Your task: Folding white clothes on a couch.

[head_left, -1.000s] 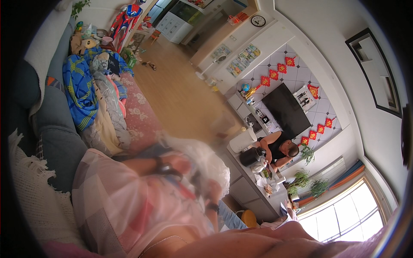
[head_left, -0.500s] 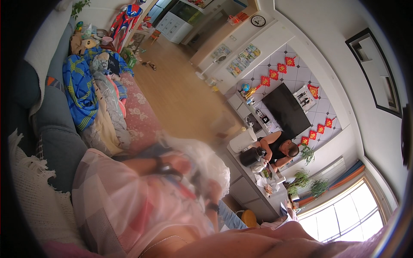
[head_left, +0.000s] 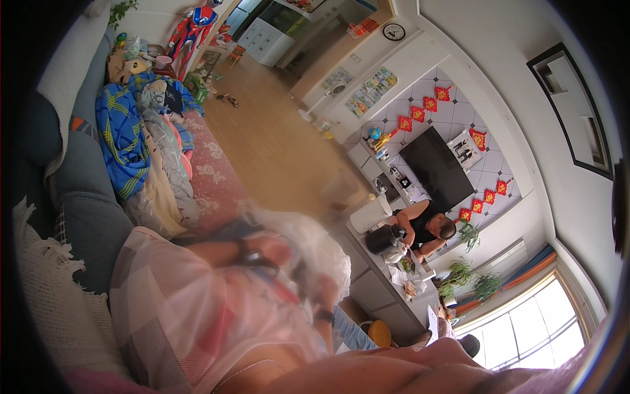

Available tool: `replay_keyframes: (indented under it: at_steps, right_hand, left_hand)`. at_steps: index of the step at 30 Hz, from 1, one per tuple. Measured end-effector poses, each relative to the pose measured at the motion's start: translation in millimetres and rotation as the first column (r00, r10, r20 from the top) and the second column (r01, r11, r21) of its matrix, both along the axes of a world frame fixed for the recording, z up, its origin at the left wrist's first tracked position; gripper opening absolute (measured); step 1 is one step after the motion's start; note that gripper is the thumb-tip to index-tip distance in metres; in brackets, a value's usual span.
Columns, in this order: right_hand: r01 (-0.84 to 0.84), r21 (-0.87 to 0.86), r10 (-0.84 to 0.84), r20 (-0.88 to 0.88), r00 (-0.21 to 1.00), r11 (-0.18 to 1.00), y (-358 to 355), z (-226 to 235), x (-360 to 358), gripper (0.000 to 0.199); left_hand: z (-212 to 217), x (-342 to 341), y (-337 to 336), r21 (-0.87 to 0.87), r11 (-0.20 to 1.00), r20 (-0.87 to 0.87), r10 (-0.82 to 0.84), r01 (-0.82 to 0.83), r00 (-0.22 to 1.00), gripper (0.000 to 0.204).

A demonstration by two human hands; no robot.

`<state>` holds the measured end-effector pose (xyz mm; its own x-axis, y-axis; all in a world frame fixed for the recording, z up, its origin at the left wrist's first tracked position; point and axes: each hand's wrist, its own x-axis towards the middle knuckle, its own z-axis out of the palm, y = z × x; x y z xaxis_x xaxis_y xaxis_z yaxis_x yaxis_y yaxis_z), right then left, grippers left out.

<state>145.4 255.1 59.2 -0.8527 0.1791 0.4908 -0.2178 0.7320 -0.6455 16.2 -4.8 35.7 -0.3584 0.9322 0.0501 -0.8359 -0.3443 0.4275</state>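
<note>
My left hand (head_left: pixel 272 250), with a dark watch on its wrist, is over my lap at the near edge of a white translucent plastic bag (head_left: pixel 335 259). My right hand (head_left: pixel 323 289), with a black band at the wrist, touches the bag's lower right side. Both hands are smeared, so their fingers do not show clearly. Between them is a blurred dark and grey patch that I cannot make out. Below the hands spreads the pink and white checked fabric (head_left: pixel 164 308) of my clothing.
A blue plaid blanket (head_left: pixel 121 144) and clothes lie on the sofa (head_left: pixel 92 217) at left. Wooden floor (head_left: pixel 275 125) stretches ahead. At right, a person in black (head_left: pixel 426 223) leans over a grey table (head_left: pixel 380 282) bearing a black flask (head_left: pixel 382 240) and papers. A yellow stool (head_left: pixel 379 333) stands below.
Near the lower right, a dark rounded shape has come into view below the window, and a white sheet by the table has shifted. My hands and the bag look unchanged.
</note>
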Motion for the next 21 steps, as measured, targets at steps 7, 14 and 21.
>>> replay_keyframes:
  at_steps: [7,14,21]
  right_hand:
    - [-0.041,0.094,0.047,-0.065,0.997,0.995,6.2,-9.8,-3.5,0.022]
    - [-0.03,0.108,0.04,-0.086,0.996,0.994,4.8,-9.1,-3.0,0.021]
    - [-0.046,0.029,0.048,-0.06,0.997,0.999,5.3,-10.2,-3.8,0.021]
  left_hand:
    - [-8.7,-0.7,0.8,0.019,1.0,0.032,-0.01,0.009,0.999,0.033]
    - [-3.4,0.6,-1.0,-0.002,1.0,0.044,0.003,-0.003,0.999,0.027]
    - [-3.1,0.0,-1.9,0.003,1.0,0.02,-0.013,0.013,1.0,0.027]
